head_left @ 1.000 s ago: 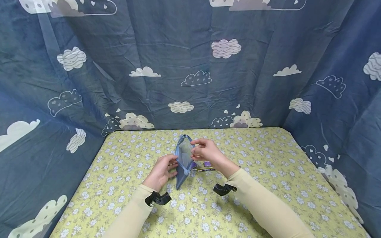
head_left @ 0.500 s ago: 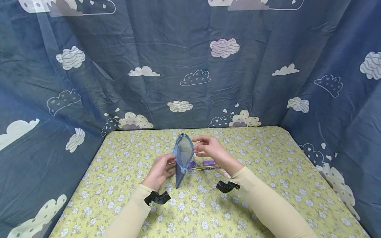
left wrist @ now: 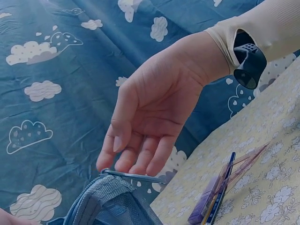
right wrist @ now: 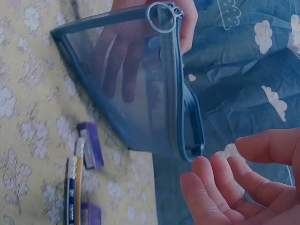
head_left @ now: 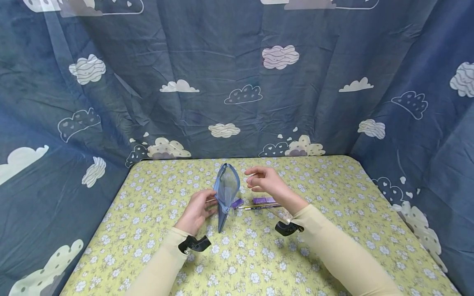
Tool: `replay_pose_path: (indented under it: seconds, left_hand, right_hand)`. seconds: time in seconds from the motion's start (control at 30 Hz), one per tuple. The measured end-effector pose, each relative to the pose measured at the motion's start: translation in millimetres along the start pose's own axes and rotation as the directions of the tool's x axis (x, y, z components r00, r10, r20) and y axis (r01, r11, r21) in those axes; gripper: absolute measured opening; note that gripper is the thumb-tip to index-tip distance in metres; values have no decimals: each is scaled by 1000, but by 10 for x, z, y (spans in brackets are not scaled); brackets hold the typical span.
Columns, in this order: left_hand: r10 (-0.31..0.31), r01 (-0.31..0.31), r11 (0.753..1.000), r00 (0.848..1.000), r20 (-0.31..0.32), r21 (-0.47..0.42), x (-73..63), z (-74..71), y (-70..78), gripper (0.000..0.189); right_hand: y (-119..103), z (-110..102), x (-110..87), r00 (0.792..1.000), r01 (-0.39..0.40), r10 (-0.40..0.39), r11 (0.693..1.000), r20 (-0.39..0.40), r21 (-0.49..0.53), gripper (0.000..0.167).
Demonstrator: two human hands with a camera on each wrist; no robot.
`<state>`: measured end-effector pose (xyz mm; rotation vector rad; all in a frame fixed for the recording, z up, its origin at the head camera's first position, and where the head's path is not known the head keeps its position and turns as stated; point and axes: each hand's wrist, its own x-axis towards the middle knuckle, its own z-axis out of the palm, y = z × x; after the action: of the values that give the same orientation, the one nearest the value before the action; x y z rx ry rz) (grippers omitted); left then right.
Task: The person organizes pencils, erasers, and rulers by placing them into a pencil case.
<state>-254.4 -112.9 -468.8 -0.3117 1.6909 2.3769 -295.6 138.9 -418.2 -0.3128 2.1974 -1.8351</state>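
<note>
A blue mesh zip pouch (head_left: pixel 228 187) stands on end with its zipper undone and its mouth gaping upward; a ring (right wrist: pixel 161 18) hangs from its zip pull. On the pouch's left side, my left hand (head_left: pixel 198 209) touches it, and some of its fingers (right wrist: pixel 129 79) show fairly straight through the mesh in the right wrist view. My right hand (head_left: pixel 268 181) hovers just right of the mouth, apart from it, fingers loosely bent with nothing between them. Purple erasers (head_left: pixel 259 200) and two pencils (head_left: pixel 255 206) lie under and beside the right hand.
A pinkish see-through set square (left wrist: pixel 251 157) lies by the pencils, partly covered by the right forearm in the head view. The table has a yellow flowered cloth (head_left: pixel 237 263). A dark blue cloud-print curtain (head_left: pixel 207 111) hangs behind and at both sides.
My right hand has drawn away from the pouch's right rim, moving right and slightly back. More of the erasers and pencils shows. The left hand stays at the pouch.
</note>
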Motion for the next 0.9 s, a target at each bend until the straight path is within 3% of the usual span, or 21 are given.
replay_pose_path:
  seconds: [0.3, 0.9]
  left_hand:
    - [-10, 10, 1000, 1000, 3, 14, 9, -9, -13, 14]
    - [-13, 13, 999, 1000, -6, 40, 67, 28, -54, 7]
  right_hand:
    - [134, -111, -40, 1000, -19, 19, 999, 3, -39, 35]
    - [419, -597, -220, 997, -81, 79, 988, -25, -131, 37]
